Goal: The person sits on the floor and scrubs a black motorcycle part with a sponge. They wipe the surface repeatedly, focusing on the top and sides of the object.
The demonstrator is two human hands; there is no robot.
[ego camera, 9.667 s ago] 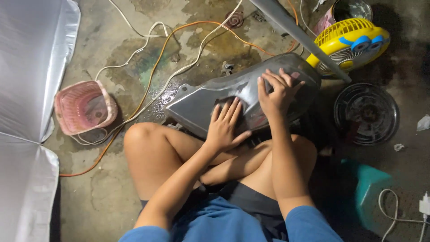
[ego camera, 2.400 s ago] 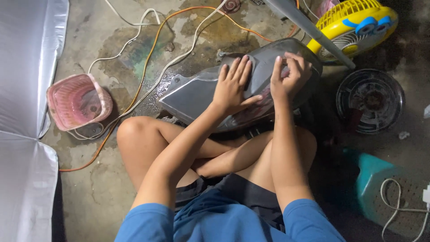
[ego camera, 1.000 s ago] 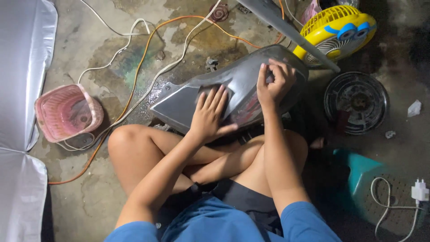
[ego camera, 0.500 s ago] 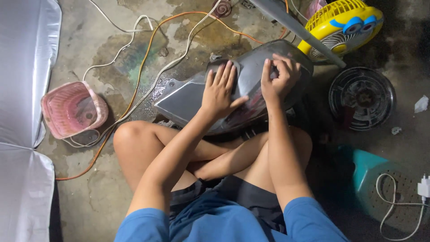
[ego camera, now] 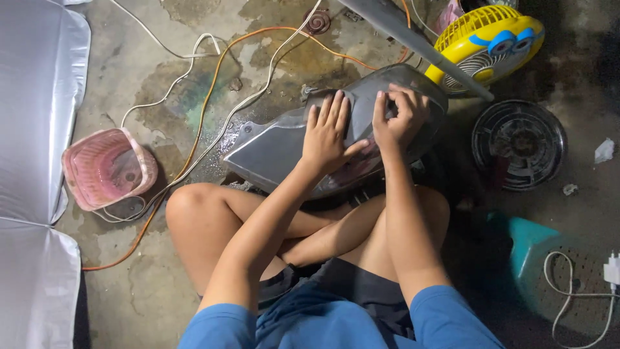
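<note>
A left hand [ego camera: 328,134] is laid flat, fingers spread and relaxed, on the top of a grey plastic vehicle panel [ego camera: 271,147], while the right hand [ego camera: 397,117] is pressed beside it with its fingers curled against the panel's upper end; whether anything small is pinched there cannot be told. The panel is propped across the crossed bare legs of a person seated on a stained, damp concrete floor [ego camera: 155,97], its narrow end pointed toward the floor's left side. A grey metal bar [ego camera: 413,45] is seen slanting past the panel's far end, just in front of a yellow fan [ego camera: 491,42] with blue markings at the upper right corner. A round dark fan grille [ego camera: 520,143] is lying to the right of the panel, with a scrap of white paper [ego camera: 604,150] near the right edge. An orange cable [ego camera: 206,90] and white cords [ego camera: 194,48] are strung across the upper floor down to a pink plastic basket [ego camera: 108,167] at the left. A silvery sheet [ego camera: 32,129] is spread along the left edge. A teal stool [ego camera: 526,242] and a white charger plug [ego camera: 610,270] are seen at the lower right.
</note>
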